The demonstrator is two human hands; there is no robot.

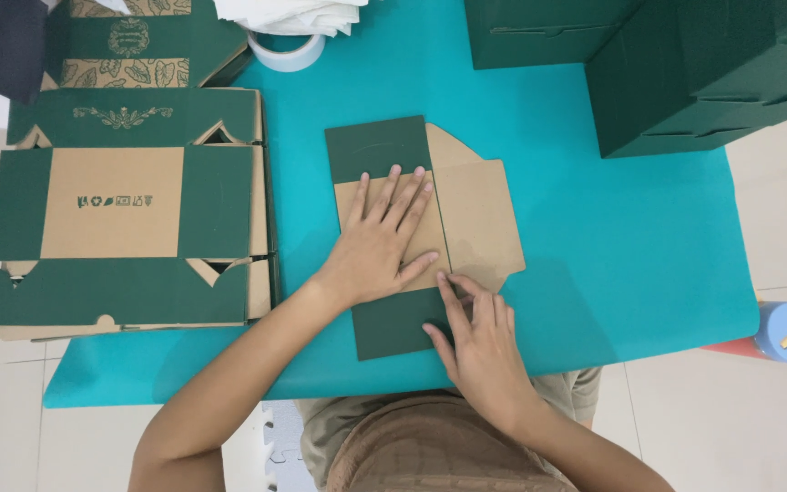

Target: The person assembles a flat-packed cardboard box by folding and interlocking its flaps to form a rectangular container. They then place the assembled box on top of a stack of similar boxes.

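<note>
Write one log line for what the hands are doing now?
left hand: flat on cardboard box blank | right hand: fingertips on fold | surface: teal mat

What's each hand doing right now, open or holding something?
Left hand: open, pressed flat on the folded cardboard sheet.
Right hand: open, fingertips pressing the sheet's fold near its lower edge; nothing gripped.

The left hand (383,239) hides the middle of the flat box blank (412,228).

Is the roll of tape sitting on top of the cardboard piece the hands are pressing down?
No, the roll of tape lies near the teal mat's far edge, apart from the cardboard piece under the left hand and right hand.
</note>
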